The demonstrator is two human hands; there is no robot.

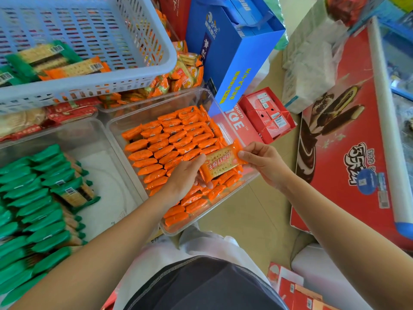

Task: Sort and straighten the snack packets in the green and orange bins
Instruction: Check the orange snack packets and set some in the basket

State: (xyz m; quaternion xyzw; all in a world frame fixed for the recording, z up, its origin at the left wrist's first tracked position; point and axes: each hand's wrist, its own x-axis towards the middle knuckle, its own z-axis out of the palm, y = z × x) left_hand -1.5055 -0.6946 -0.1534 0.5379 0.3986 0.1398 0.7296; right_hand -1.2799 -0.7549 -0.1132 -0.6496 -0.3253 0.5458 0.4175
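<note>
Blue basket [89,41] upper left. Green-packet bin [107,175] lower left, packets rowed on edge. Orange-packet bin [134,115] centre, mostly rowed. Left hand [185,175] and right hand [263,162] each grip one end of an orange packet [221,163], face-up over that bin's right side.

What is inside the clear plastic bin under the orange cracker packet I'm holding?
Rows of small orange snack packets fill the clear plastic bin. The left hand and the held orange cracker packet cover some; the bin's floor is hidden.
</note>
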